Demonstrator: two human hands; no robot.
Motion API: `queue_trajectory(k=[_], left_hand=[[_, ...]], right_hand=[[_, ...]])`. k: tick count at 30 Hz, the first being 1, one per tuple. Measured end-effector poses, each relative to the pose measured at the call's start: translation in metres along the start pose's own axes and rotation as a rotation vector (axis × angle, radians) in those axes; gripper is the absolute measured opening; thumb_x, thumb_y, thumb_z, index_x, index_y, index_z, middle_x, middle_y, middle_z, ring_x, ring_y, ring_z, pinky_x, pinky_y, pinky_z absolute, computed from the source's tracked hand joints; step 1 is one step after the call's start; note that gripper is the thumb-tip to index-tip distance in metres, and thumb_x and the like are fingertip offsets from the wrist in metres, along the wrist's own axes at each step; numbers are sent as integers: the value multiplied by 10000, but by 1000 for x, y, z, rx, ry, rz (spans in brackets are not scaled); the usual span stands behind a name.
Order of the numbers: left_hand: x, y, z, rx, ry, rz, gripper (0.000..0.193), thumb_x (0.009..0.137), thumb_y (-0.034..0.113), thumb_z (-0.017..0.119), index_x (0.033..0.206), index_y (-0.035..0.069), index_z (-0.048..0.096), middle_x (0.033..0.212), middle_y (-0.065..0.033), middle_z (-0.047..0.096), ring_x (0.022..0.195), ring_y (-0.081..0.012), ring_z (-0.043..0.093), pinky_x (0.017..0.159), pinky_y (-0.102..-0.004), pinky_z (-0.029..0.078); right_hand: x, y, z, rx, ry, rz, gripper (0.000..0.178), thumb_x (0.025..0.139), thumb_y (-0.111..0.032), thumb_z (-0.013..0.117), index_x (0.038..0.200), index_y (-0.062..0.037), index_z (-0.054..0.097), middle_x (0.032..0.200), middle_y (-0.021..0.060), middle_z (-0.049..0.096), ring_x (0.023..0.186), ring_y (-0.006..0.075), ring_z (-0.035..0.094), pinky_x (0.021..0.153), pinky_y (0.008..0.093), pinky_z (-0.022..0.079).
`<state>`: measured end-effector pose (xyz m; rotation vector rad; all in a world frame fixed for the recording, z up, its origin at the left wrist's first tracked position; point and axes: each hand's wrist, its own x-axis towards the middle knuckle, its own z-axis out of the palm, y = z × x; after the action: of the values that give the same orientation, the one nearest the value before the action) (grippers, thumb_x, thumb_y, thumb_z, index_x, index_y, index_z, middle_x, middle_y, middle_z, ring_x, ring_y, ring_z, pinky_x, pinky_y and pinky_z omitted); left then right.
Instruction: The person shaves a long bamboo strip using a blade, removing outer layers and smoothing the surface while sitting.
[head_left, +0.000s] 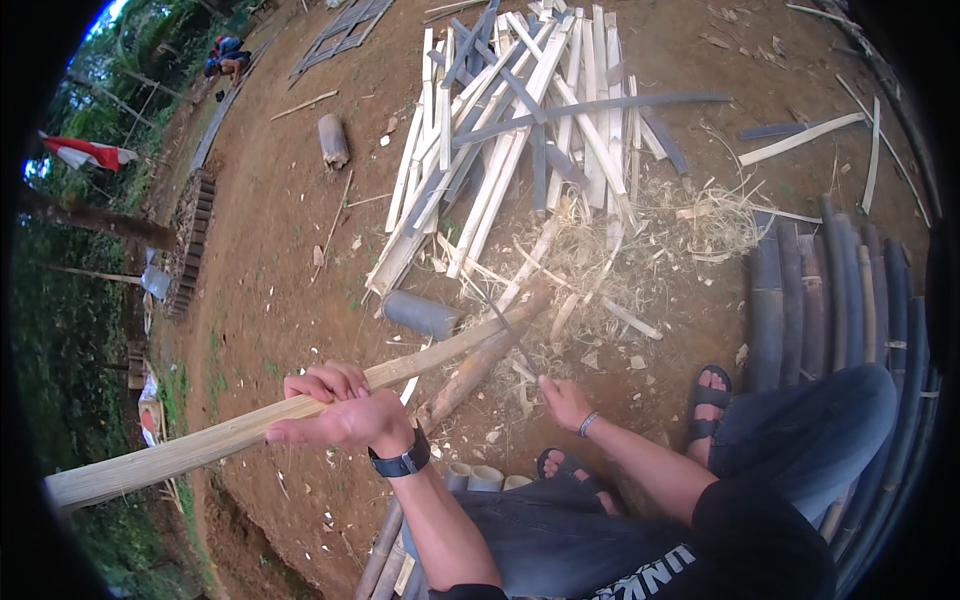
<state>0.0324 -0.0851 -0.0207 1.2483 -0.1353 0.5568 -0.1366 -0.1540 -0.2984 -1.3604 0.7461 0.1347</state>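
Note:
My left hand [345,405] is closed around a long, pale split bamboo strip [215,433], which slants from the lower left up to the middle. My right hand [568,405] grips a long knife [515,338], its handle hidden in the fist. The thin dark blade crosses the strip near its far end; whether the edge bites into it I cannot tell. Below that end lies a brown log [485,362] on the dirt. Pale shavings [575,245] are heaped just beyond it.
A pile of split bamboo strips [520,110] spreads ahead. A short dark bamboo piece [422,315] lies beyond my left hand, another log piece [333,140] farther off. Bamboo poles [800,290] line the right, beside my sandalled foot [710,400]. A person [228,62] crouches far left.

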Motion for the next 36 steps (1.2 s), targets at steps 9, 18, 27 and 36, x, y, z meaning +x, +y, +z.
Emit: queue_trajectory(k=[9,18,27,36], left_hand=[[4,-2,-12,-10,-46,31,646,858,757,197,653,146,247,482,21,211,418,-85,191,392,-206,180],[1,-2,-3,-24,-56,-2,640,863,752,193,636,155,233,488,31,220,411,-78,205,368,-222,151],[3,-6,-1,-33,-29,-20,647,858,759,185,635,152,224,477,29,205,405,-84,186,370,-227,145],[-10,-3,13,-13,-94,-9,650,859,756,176,642,146,223,486,34,196,413,-79,181,373,-235,138]], right_hand=[[-40,-92,-19,249,17,-204,616,968,-476,358,574,-23,501,430,28,449,355,132,449,374,288,351],[-42,-69,-1,377,-68,39,573,967,-480,363,652,-25,511,453,5,439,377,112,451,355,276,343],[-22,-23,13,-40,139,-70,615,959,-453,377,558,-15,539,457,61,511,432,176,527,461,342,404],[-19,-36,-2,-93,161,-199,602,955,-457,389,567,-17,522,443,57,488,420,169,524,451,330,402]])
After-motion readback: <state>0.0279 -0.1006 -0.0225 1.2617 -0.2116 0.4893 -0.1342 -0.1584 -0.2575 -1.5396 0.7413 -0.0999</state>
